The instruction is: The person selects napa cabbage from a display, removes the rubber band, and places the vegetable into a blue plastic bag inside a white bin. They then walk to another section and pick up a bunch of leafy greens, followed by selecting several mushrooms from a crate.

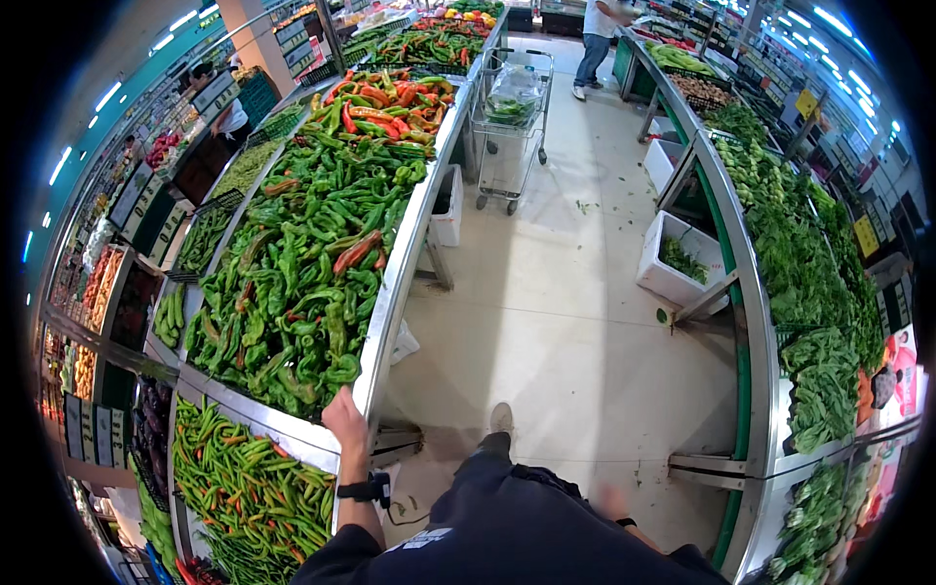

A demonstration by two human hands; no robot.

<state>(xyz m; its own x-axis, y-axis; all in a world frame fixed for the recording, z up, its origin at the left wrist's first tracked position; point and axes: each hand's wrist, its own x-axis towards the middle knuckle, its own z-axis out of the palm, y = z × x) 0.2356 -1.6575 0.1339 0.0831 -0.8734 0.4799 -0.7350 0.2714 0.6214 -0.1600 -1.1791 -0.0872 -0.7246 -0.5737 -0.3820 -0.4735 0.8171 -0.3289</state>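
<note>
My left hand (345, 425), with a black band and small device at the wrist, is at the near right corner of a heap of wrinkled green peppers (292, 292). Its fingers are bent; whether they hold a pepper cannot be made out. Just below it lies a heap of thin green and orange chili peppers (245, 475), behind a metal divider (270, 426). My right hand (610, 500) hangs low beside my body over the floor, blurred, with a dark band at its wrist. Red peppers (387, 110) lie beyond the green ones.
A metal shopping cart (512, 131) with a bagged load stands up the aisle by the left stand. A person (596, 40) stands farther off at the right stand. White foam boxes (676, 263) sit under the right stand of leafy greens (793, 248). Leaf scraps lie on the floor (548, 292).
</note>
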